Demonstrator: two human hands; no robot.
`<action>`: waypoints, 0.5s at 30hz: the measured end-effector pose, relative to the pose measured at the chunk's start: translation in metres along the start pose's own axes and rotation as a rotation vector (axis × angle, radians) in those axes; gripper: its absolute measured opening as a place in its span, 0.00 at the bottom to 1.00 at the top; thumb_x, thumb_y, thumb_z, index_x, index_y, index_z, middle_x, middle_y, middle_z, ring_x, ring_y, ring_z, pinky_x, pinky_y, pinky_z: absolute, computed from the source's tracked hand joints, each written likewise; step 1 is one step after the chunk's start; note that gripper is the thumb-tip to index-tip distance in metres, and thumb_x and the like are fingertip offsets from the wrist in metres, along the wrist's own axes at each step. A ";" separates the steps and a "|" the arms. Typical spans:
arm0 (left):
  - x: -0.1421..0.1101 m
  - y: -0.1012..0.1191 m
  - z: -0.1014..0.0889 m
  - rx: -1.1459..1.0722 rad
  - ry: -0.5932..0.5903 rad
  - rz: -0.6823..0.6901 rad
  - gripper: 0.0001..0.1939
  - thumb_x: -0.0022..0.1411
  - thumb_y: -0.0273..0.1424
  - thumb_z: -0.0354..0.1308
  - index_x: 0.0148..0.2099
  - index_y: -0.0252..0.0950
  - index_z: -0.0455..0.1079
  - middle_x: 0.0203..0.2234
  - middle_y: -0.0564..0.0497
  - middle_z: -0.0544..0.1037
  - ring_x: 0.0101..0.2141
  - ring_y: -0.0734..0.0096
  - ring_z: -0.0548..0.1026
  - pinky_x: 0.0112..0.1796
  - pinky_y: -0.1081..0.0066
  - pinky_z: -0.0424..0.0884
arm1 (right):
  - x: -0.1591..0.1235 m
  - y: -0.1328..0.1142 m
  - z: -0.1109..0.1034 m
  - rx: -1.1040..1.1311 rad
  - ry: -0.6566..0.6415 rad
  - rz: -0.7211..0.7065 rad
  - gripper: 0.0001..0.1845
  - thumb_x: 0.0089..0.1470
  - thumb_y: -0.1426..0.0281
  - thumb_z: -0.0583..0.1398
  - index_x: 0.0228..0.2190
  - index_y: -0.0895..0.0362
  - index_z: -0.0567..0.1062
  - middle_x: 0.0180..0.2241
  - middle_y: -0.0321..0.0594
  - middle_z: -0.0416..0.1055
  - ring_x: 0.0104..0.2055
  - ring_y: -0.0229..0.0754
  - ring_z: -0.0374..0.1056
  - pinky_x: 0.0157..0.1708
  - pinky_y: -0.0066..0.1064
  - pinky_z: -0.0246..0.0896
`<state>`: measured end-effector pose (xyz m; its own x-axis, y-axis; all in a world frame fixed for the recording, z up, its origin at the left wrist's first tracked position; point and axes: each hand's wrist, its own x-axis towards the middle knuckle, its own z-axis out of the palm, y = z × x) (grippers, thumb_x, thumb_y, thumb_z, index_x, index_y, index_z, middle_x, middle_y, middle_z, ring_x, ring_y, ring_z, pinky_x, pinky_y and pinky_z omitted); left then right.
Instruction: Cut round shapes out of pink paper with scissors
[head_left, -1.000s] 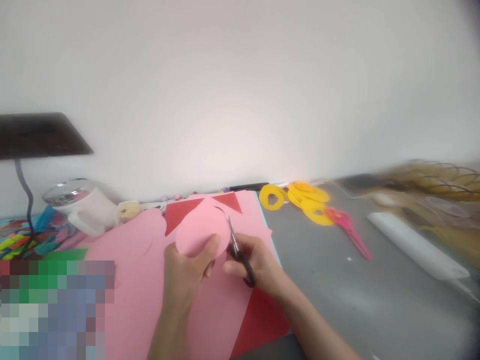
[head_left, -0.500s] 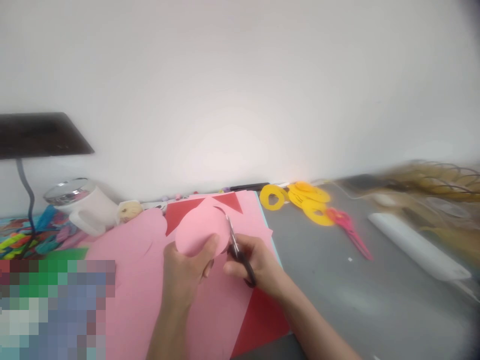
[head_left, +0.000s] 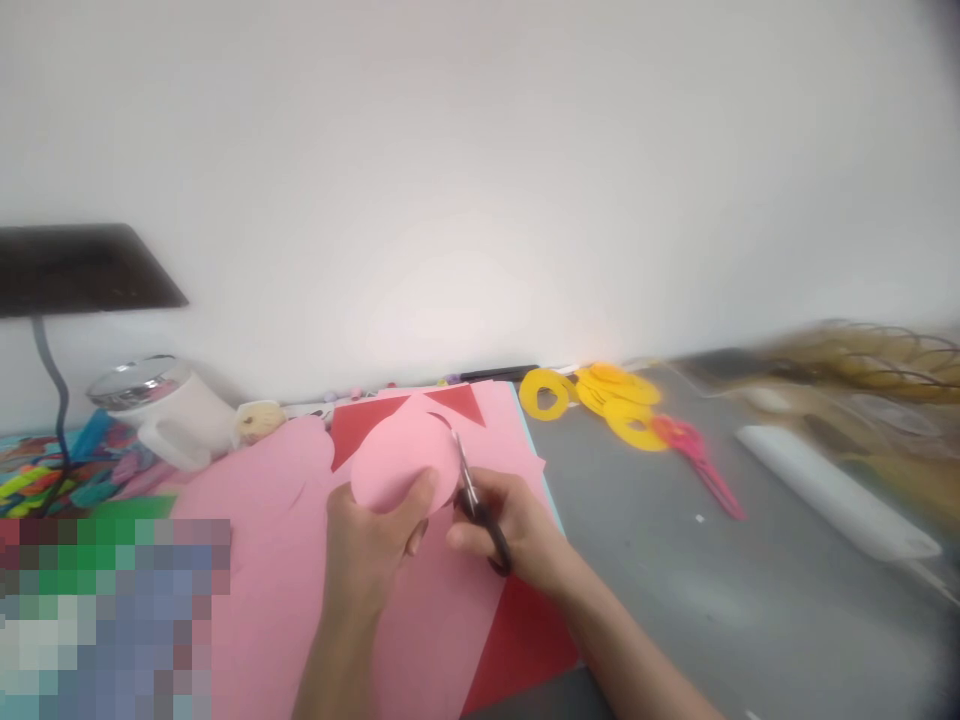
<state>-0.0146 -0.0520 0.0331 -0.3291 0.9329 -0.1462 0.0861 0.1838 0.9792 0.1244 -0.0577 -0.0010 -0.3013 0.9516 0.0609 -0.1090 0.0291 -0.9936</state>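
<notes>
A rounded piece of pink paper [head_left: 401, 450] is pinched in my left hand [head_left: 382, 525], thumb on top and fingers beneath. My right hand [head_left: 506, 525] grips scissors with black handles [head_left: 491, 535]. Their metal blades [head_left: 464, 462] point up and away, at the right edge of the pink piece. Whether the blades touch the paper there is hard to tell. Below both hands lie large pink sheets [head_left: 427, 630] and red paper [head_left: 517, 645].
Yellow paper rings [head_left: 544, 395] and pink-handled scissors [head_left: 697, 465] lie right of the sheets on the grey table [head_left: 675, 620]. A white power strip [head_left: 836, 490] is farther right. At left stand a white mug with a shiny lid [head_left: 176, 410] and colourful craft bits [head_left: 45, 485].
Almost nothing differs. The scissor blades have shifted very slightly at the paper's right edge; both hands keep their places.
</notes>
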 end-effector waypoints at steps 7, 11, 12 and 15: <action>0.000 0.001 -0.001 0.025 -0.007 -0.008 0.16 0.41 0.37 0.65 0.18 0.38 0.61 0.07 0.58 0.59 0.12 0.77 0.56 0.15 0.72 0.54 | 0.000 0.000 0.000 -0.004 -0.006 0.017 0.22 0.40 0.53 0.69 0.27 0.57 0.74 0.19 0.30 0.61 0.21 0.33 0.53 0.20 0.26 0.50; 0.000 0.001 -0.001 0.019 -0.023 0.002 0.18 0.41 0.37 0.65 0.16 0.39 0.58 0.07 0.59 0.56 0.11 0.78 0.55 0.14 0.73 0.52 | 0.000 0.001 0.000 -0.035 0.002 0.017 0.20 0.41 0.54 0.69 0.27 0.57 0.74 0.18 0.29 0.59 0.20 0.33 0.53 0.20 0.26 0.51; 0.000 0.001 -0.001 0.019 -0.022 0.003 0.18 0.41 0.37 0.65 0.16 0.39 0.58 0.07 0.59 0.56 0.11 0.78 0.55 0.14 0.73 0.52 | 0.000 0.001 0.000 -0.036 0.007 0.024 0.19 0.41 0.55 0.69 0.26 0.57 0.73 0.17 0.29 0.59 0.20 0.33 0.53 0.20 0.26 0.51; 0.000 0.001 -0.001 0.025 -0.017 0.001 0.18 0.41 0.36 0.65 0.15 0.39 0.58 0.07 0.59 0.57 0.12 0.78 0.55 0.15 0.73 0.53 | 0.000 0.001 0.001 -0.022 0.029 0.051 0.18 0.41 0.57 0.69 0.26 0.57 0.72 0.16 0.29 0.61 0.19 0.34 0.58 0.20 0.26 0.54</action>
<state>-0.0154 -0.0520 0.0341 -0.3126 0.9383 -0.1478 0.1097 0.1902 0.9756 0.1236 -0.0580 -0.0015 -0.2783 0.9605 0.0079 -0.0732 -0.0130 -0.9972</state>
